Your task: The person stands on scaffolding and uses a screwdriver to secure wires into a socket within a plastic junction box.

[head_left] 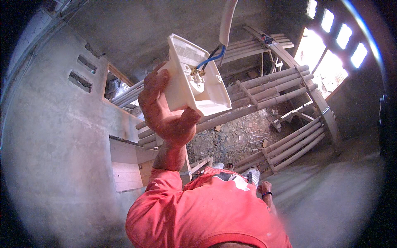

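Note:
My left hand is raised and closed around a cream-white square electrical fitting, thumb at its lower edge and fingers on the far side. The fitting's hollow back faces me, with small brass terminals inside. A blue wire and a dark wire run into those terminals. Both come out of a pale sheathed cable that hangs from above. My right hand is low beside my body, with a dark band on the wrist; its fingers are too small and partly hidden to make out.
Scaffolding of bamboo poles crosses at mid-height, tied to a curved wooden plank. Below lies a rubble-strewn floor. A bare grey wall with slots stands left, beside a framed opening. Bright window openings are at the right.

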### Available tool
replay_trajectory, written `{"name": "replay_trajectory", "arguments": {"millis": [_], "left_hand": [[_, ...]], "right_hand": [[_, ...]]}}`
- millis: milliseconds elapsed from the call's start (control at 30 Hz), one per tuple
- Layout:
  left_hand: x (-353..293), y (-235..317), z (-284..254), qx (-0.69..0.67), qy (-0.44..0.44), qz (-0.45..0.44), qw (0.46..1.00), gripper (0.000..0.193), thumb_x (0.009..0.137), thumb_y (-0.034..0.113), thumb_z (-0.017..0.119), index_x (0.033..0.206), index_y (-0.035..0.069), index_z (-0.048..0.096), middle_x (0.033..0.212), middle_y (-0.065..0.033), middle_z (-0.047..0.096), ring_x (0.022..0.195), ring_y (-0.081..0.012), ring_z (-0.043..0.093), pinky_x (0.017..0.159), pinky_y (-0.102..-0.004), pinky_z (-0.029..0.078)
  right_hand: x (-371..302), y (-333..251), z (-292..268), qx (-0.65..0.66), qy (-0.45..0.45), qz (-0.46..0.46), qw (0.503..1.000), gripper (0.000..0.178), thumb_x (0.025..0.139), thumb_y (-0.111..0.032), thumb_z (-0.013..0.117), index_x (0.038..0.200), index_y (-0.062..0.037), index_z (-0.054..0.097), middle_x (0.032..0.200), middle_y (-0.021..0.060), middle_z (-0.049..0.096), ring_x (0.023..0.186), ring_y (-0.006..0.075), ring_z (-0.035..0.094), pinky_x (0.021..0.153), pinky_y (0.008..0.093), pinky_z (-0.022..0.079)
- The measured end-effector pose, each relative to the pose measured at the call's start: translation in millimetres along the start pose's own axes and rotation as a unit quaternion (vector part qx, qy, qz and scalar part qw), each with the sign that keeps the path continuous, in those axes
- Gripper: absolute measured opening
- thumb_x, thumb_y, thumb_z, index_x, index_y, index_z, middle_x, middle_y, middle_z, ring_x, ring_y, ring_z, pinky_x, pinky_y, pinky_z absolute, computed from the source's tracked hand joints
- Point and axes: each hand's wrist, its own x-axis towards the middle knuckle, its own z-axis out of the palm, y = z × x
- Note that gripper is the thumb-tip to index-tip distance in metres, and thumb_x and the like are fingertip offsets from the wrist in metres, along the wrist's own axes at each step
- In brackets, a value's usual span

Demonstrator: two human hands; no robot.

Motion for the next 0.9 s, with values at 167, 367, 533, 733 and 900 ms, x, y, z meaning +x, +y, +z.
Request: {"name": "replay_trajectory", "arguments": {"millis": [167,367,533,733,900], "left_hand": [[0,4,-2,-0.026,0.013,-0.026,0.999,0.074,0.069,0.04,0.073,0.119,-0.001,0.039,0.114,-0.0202,0.047,0.104,-0.0291,0.049,0.089,-0.0399,0.042],[1,1,-2,-0.047,0.045,-0.03,0.997,0.074,0.068,0.039,0.074,0.121,-0.002,0.041,0.116,-0.0159,0.047,0.107,-0.0237,0.049,0.09,-0.0365,0.042],[-5,-2,-12,-0.115,0.057,-0.138,0.982,0.078,0.064,0.04,0.076,0.12,-0.002,0.042,0.116,-0.0141,0.048,0.107,-0.0224,0.049,0.091,-0.0358,0.042],[0,6,-9,-0.112,0.087,-0.17,0.975,0.081,0.06,0.042,0.078,0.119,-0.001,0.043,0.116,-0.0131,0.048,0.106,-0.022,0.05,0.091,-0.0361,0.042],[2,8,-10,-0.097,0.08,-0.151,0.98,0.082,0.058,0.043,0.079,0.118,-0.001,0.044,0.116,-0.0125,0.047,0.106,-0.0218,0.05,0.091,-0.0361,0.042]], "right_hand": [[0,-2,-3,-0.023,0.002,-0.011,1.0,0.035,0.076,-0.007,0.041,0.109,-0.0005,0.05,0.066,0.0147,0.057,0.047,0.0243,0.055,0.038,0.0349,0.045],[-7,-9,1,-0.022,0.0,-0.001,1.0,0.037,0.075,-0.007,0.041,0.11,-0.0018,0.05,0.068,0.0151,0.056,0.046,0.0237,0.054,0.039,0.0341,0.046],[20,10,-7,-0.021,0.002,-0.01,1.0,0.031,0.077,-0.008,0.043,0.106,-0.0005,0.052,0.067,0.0155,0.058,0.044,0.0249,0.054,0.036,0.0352,0.044],[4,1,-3,-0.025,0.014,-0.002,1.0,0.031,0.078,-0.008,0.042,0.106,-0.0022,0.052,0.065,0.0145,0.057,0.042,0.0246,0.052,0.034,0.0354,0.042],[-5,-8,1,-0.02,0.014,0.004,1.0,0.031,0.077,-0.008,0.042,0.107,-0.0032,0.052,0.065,0.0141,0.057,0.043,0.0245,0.053,0.034,0.0351,0.043]]}}
